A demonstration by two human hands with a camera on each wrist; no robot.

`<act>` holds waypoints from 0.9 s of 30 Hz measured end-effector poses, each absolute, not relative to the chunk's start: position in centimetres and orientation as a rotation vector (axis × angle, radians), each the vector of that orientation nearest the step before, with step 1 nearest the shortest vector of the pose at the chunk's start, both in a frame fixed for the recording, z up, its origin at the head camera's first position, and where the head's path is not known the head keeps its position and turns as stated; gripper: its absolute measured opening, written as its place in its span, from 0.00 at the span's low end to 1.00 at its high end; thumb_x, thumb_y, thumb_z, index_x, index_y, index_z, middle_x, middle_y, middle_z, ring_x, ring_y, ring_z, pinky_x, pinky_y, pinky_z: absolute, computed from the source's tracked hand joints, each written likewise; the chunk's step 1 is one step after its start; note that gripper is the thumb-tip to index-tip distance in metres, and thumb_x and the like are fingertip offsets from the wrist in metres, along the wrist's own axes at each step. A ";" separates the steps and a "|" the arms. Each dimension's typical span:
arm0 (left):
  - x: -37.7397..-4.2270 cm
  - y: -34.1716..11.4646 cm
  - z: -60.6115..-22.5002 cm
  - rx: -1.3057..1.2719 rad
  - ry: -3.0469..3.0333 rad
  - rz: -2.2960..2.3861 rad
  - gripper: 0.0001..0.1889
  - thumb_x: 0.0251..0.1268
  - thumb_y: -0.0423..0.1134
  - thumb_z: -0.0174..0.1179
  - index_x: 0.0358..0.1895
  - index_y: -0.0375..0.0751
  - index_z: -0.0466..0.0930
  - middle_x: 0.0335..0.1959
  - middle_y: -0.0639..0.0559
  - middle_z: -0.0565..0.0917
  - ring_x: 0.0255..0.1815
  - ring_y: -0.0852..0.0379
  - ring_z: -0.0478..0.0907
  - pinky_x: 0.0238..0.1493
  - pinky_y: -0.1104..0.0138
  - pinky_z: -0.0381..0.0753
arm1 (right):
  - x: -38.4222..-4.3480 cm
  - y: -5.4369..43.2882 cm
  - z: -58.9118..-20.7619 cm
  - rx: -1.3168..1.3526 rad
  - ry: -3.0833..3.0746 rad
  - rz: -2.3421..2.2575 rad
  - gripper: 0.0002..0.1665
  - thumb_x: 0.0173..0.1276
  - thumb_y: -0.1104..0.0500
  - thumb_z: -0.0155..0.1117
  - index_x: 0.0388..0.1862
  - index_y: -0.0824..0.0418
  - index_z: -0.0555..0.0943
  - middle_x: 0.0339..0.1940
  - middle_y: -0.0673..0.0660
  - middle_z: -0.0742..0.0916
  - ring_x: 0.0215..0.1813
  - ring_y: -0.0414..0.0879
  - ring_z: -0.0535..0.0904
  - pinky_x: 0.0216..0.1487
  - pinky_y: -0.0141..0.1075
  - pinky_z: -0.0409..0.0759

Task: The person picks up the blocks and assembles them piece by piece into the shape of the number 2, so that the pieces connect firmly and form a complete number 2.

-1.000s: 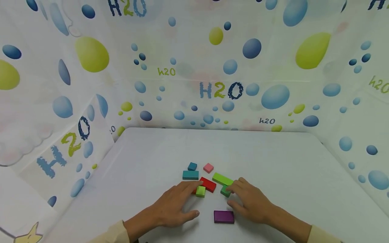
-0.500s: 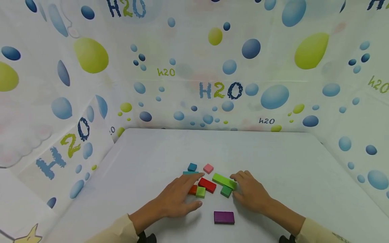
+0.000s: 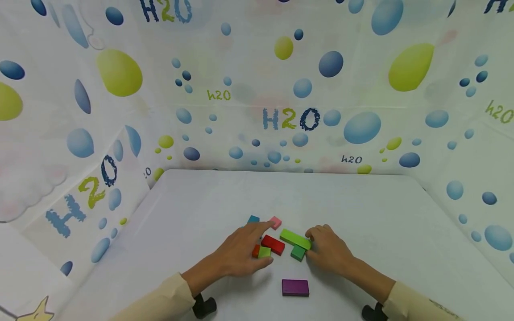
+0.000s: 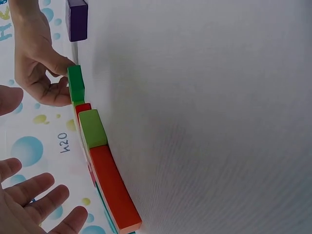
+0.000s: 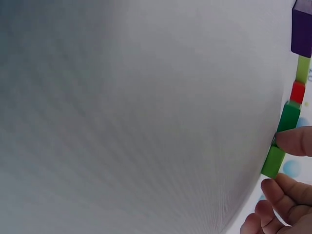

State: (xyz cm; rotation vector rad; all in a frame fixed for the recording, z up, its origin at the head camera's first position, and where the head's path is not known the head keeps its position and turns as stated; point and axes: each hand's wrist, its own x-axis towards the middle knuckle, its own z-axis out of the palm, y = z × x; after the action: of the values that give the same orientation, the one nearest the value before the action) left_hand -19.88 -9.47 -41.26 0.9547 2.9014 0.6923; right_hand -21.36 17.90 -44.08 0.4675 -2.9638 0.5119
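Note:
My left hand (image 3: 242, 250) hovers over the left blocks, fingers outstretched and spread with nothing between them. Its index fingertip overlaps the pink block (image 3: 275, 222); the hand partly hides the blue block (image 3: 253, 219) and an orange-red block (image 4: 114, 187). A small lime block (image 3: 264, 252) sits beside the thumb. My right hand (image 3: 330, 249) pinches the right end of the long light green block (image 3: 295, 238), thumb on the near side, curled fingers on the far side. Against that block's near side lies the dark green block (image 3: 298, 253), close to the thumb. A red block (image 3: 273, 244) lies between the hands.
A purple block (image 3: 295, 287) lies nearer the body on the white table (image 3: 341, 196). A teal block's edge (image 4: 104, 207) shows past the orange-red one in the left wrist view. Behind the table hangs a patterned sheet (image 3: 241, 58).
My left hand has moved forward and right, now covering the teal block and reaching the pink one. My right hand has shifted from the dark green block to the light green block's end. Blocks stay put.

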 end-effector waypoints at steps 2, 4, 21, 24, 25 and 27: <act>-20.0 -9.4 -41.2 0.940 2.902 0.679 0.44 0.63 0.58 0.65 0.80 0.56 0.56 0.75 0.52 0.69 0.72 0.51 0.68 0.71 0.44 0.69 | -21.5 17.8 -44.1 0.455 -2.971 0.528 0.17 0.58 0.61 0.73 0.47 0.60 0.83 0.35 0.46 0.81 0.41 0.41 0.70 0.42 0.37 0.78; -20.1 -9.4 -41.2 0.921 2.902 0.672 0.44 0.63 0.58 0.65 0.80 0.55 0.56 0.75 0.51 0.69 0.72 0.51 0.68 0.71 0.44 0.69 | -21.6 17.8 -44.2 0.443 -2.979 0.554 0.16 0.58 0.61 0.73 0.46 0.60 0.83 0.34 0.45 0.80 0.40 0.41 0.69 0.41 0.36 0.77; -19.9 -10.4 -40.8 0.885 2.891 0.735 0.44 0.62 0.58 0.65 0.80 0.59 0.55 0.75 0.52 0.68 0.72 0.50 0.67 0.70 0.42 0.67 | -21.4 17.7 -43.3 0.343 -2.975 0.729 0.15 0.60 0.61 0.71 0.46 0.62 0.83 0.36 0.49 0.81 0.42 0.44 0.70 0.38 0.36 0.76; -19.8 -10.5 -40.5 0.881 2.895 0.732 0.45 0.61 0.59 0.65 0.80 0.61 0.55 0.75 0.53 0.68 0.72 0.51 0.66 0.71 0.42 0.67 | -21.2 17.5 -43.1 0.340 -2.973 0.750 0.15 0.60 0.62 0.71 0.46 0.61 0.83 0.37 0.49 0.81 0.42 0.43 0.70 0.38 0.34 0.75; -19.7 -10.6 -40.4 0.878 2.892 0.734 0.45 0.61 0.59 0.65 0.80 0.61 0.55 0.75 0.53 0.68 0.73 0.51 0.66 0.71 0.42 0.67 | -21.1 17.4 -43.1 0.337 -2.973 0.758 0.15 0.59 0.62 0.71 0.46 0.61 0.83 0.36 0.48 0.81 0.42 0.43 0.69 0.37 0.34 0.75; -19.6 -10.7 -40.3 0.875 2.887 0.733 0.45 0.61 0.59 0.65 0.80 0.62 0.54 0.75 0.54 0.67 0.73 0.52 0.65 0.71 0.41 0.67 | -20.9 17.1 -43.0 0.339 -2.967 0.788 0.15 0.59 0.62 0.71 0.46 0.61 0.83 0.36 0.48 0.80 0.42 0.43 0.69 0.36 0.33 0.74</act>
State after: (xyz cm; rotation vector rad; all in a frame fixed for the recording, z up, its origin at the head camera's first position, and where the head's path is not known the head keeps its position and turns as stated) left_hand -19.57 -10.69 -40.29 0.8751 2.8865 0.7335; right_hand -20.91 17.06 -42.99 0.3386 -2.9667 0.7881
